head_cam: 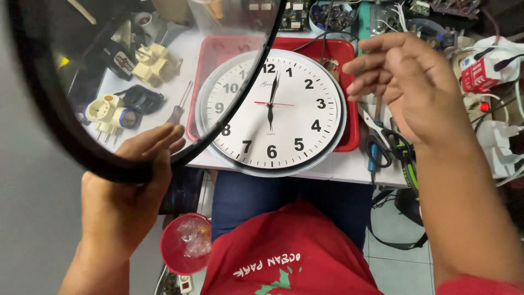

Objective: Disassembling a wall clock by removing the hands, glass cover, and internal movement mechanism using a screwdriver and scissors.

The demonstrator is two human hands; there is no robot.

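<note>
My left hand grips the lower edge of a round black frame with a clear cover, lifted and tilted at the left. A white wall clock face with black numerals, black hands and a thin red hand lies flat on a red tray, uncovered. My right hand hovers above the clock's right side, fingers loosely curled and apart, holding nothing.
Cream plug adapters and a white one lie at the left beside a screwdriver. Black scissors rest right of the tray. Circuit boards and wires crowd the back. A red bowl sits below.
</note>
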